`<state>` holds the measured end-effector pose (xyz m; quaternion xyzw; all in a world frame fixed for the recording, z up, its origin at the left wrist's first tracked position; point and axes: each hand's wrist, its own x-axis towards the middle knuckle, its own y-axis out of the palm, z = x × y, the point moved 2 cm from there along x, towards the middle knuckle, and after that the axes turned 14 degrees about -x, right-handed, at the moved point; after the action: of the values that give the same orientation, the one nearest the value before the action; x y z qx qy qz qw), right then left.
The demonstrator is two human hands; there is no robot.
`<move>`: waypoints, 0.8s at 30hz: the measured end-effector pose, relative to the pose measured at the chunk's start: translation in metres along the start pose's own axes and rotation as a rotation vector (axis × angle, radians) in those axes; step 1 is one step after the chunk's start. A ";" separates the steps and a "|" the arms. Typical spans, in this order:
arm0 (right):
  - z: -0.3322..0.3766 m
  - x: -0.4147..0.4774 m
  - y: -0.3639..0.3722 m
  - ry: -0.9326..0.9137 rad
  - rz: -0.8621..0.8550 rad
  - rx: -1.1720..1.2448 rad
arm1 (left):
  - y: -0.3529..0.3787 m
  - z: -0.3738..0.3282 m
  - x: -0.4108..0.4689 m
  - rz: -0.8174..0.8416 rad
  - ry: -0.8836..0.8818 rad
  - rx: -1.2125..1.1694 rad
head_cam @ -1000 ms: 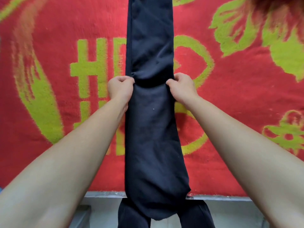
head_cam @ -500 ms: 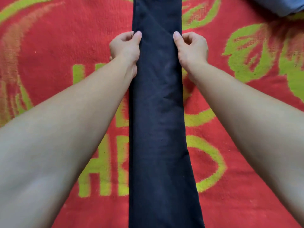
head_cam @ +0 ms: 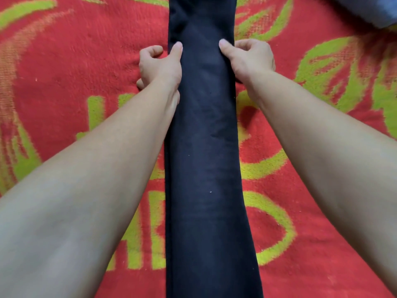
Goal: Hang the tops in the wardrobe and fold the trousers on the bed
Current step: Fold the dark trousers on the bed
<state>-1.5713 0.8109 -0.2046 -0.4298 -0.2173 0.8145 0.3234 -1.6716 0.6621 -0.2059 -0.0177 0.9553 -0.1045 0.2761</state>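
Observation:
Dark navy trousers (head_cam: 204, 168) lie folded lengthwise in a long narrow strip down the middle of the red and green bed cover (head_cam: 64, 72). My left hand (head_cam: 160, 65) holds the strip's left edge, thumb on top of the cloth and fingers curled beside it. My right hand (head_cam: 250, 58) holds the right edge the same way, directly opposite. Both forearms run along either side of the strip. The far end and near end of the trousers run out of view.
A piece of blue cloth (head_cam: 373, 9) lies at the top right corner of the bed cover. The patterned cover spreads to the left and right of the trousers.
A second ago both hands gripped the trousers close to the bed's near edge. They have since moved up the strip, away from me, and the bed's edge has left the view.

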 end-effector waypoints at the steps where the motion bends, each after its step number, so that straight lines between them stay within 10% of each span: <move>1: -0.001 0.002 0.000 0.004 0.018 0.032 | 0.000 -0.001 -0.001 0.026 -0.011 0.000; 8: -0.006 -0.005 -0.016 -0.027 0.272 0.158 | -0.015 -0.008 -0.001 0.457 -0.068 0.059; 20: 0.062 -0.004 -0.081 -0.228 -0.086 0.154 | 0.012 -0.106 -0.014 0.419 0.142 0.007; 24: 0.064 -0.010 -0.089 -0.176 0.038 0.117 | 0.019 -0.113 -0.020 0.473 0.011 0.003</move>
<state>-1.5905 0.8612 -0.1090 -0.3411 -0.1887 0.8664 0.3120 -1.7144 0.7039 -0.1057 0.2075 0.9342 -0.0382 0.2875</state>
